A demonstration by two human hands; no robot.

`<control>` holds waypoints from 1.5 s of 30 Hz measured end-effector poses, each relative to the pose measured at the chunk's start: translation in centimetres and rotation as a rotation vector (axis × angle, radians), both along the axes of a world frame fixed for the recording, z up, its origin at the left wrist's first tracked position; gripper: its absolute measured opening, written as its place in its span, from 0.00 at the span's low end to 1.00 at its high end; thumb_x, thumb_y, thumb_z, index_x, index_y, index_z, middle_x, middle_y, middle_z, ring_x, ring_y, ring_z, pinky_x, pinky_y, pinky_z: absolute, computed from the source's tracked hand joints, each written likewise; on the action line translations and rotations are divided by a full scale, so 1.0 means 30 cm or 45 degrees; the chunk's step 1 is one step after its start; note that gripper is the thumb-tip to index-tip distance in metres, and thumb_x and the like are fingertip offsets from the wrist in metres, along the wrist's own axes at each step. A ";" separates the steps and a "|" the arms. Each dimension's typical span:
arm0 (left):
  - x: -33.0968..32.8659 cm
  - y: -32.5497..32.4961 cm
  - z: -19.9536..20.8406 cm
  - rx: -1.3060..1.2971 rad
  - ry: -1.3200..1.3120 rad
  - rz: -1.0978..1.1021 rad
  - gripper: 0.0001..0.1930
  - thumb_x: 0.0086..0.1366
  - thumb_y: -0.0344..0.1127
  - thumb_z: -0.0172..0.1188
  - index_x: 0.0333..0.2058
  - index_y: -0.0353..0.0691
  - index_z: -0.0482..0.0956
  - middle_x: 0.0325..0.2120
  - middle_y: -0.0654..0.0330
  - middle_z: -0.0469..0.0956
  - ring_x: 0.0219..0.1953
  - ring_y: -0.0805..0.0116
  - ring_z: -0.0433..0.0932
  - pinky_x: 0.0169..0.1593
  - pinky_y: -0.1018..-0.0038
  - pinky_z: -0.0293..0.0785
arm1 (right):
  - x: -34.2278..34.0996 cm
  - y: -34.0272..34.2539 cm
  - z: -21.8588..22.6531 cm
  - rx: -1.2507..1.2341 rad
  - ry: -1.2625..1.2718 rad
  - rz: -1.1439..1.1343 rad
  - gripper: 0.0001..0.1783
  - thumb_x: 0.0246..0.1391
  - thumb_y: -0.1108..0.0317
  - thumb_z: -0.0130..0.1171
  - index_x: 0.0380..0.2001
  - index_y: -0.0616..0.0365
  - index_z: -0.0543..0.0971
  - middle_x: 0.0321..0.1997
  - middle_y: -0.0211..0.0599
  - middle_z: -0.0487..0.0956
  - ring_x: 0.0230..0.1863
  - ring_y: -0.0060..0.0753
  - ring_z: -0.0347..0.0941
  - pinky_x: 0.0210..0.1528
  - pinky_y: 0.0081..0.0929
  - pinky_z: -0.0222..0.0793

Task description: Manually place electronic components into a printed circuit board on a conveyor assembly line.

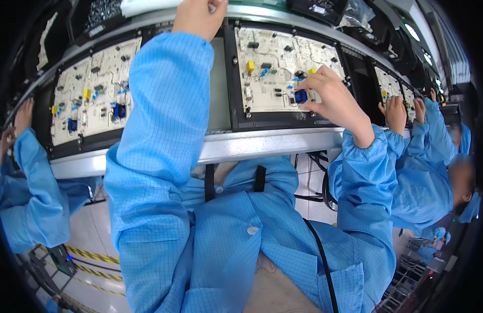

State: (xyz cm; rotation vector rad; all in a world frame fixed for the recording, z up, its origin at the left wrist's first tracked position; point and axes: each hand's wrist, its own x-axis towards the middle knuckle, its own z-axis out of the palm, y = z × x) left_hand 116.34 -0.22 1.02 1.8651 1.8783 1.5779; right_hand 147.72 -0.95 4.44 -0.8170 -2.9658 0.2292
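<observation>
My right hand (pixel 335 96) is closed in a pinch, thumb and fingertips around a small blue boxy component (pixel 301 96) with a dark frame. That component is at the lower right part of a cream circuit board (pixel 272 96), which carries yellow, black and blue parts. Whether it is seated in the board cannot be seen. My left hand (pixel 199 20) reaches up beyond the boards to the top edge of the view. Its fingers are mostly cut off there, so anything in them is hidden.
Another cream board (pixel 108 78), with two blue components, sits in a black frame at left. A metal rail (pixel 267 142) runs along the near side. Black bins (pixel 317 10) stand beyond. Co-workers' hands (pixel 395 112) are close on the right, and another person's hand (pixel 25 115) is at far left.
</observation>
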 end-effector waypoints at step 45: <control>-0.753 0.112 0.055 -0.667 0.427 0.670 0.09 0.54 0.35 0.62 0.31 0.36 0.79 0.31 0.52 0.80 0.36 0.57 0.79 0.43 0.66 0.74 | -0.163 0.857 0.160 0.869 0.650 -0.536 0.09 0.51 0.68 0.58 0.35 0.58 0.72 0.33 0.45 0.75 0.33 0.48 0.74 0.33 0.35 0.70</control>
